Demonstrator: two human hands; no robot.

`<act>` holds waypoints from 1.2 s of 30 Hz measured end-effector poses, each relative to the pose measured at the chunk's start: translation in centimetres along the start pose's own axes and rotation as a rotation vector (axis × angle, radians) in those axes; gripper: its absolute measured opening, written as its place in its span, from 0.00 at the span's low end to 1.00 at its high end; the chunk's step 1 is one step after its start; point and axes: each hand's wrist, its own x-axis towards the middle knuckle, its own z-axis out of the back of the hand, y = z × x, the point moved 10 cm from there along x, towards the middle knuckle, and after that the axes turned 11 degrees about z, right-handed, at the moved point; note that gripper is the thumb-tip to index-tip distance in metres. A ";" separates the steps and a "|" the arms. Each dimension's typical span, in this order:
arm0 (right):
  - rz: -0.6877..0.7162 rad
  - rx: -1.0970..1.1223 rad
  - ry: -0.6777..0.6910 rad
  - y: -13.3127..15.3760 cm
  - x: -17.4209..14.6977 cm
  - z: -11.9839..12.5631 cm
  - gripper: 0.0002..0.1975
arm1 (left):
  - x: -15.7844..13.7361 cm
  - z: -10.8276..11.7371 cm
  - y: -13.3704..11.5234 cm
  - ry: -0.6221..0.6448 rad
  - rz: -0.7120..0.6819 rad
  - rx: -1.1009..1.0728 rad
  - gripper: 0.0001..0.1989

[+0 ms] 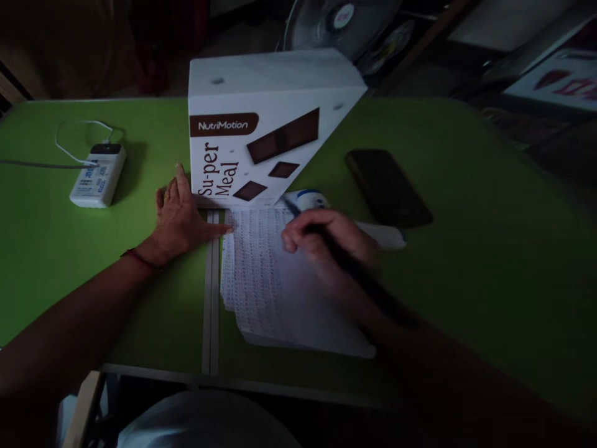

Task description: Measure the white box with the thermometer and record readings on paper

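A stack of paper sheets lies on the green table, its left part covered with rows of small handwriting and its right part blank. My left hand is spread flat, its thumb reaching to the sheets' upper left edge and its fingers beside a white box printed NutriMotion Su-per Meal. The box stands upright just beyond the paper. Over the paper's upper right, my right hand grips a dark pen; the hand is somewhat blurred. Whether the pen's tip touches the paper cannot be made out.
A dark phone lies right of the box. On the left is a white power bank with cables plugged in. Beneath my right hand, a white item sticks out. A fan stands behind the green table.
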 end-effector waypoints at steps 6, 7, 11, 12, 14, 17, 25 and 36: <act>-0.115 0.004 -0.040 -0.6 0.1 -0.6 0.11 | 0.1 -0.4 0.6 -0.041 -0.017 0.008 0.74; -0.146 -0.019 -0.059 -0.9 0.0 -0.3 0.09 | 0.1 -0.4 0.6 -0.048 -0.025 0.000 0.74; -0.219 -0.145 -0.043 -1.9 -0.2 0.0 0.04 | 0.1 -0.4 0.7 -0.034 -0.029 -0.017 0.69; -0.224 -0.170 -0.039 -2.1 -0.3 0.1 0.04 | 0.1 -0.4 0.7 -0.029 -0.027 -0.018 0.68; -0.225 -0.198 -0.041 -2.4 -0.3 0.1 0.04 | 0.1 -0.4 0.7 -0.039 -0.033 -0.032 0.70; -0.196 -0.250 -0.055 -2.5 -0.1 0.1 0.02 | 0.1 -0.4 0.8 -0.074 -0.053 -0.051 0.76; -0.125 -0.374 0.033 -2.5 0.1 -0.5 0.04 | 0.1 -0.5 0.6 -0.033 0.003 0.013 0.76; -0.159 -0.415 0.066 -2.7 0.3 -0.8 0.03 | 0.0 -0.4 0.6 -0.040 -0.001 0.008 0.75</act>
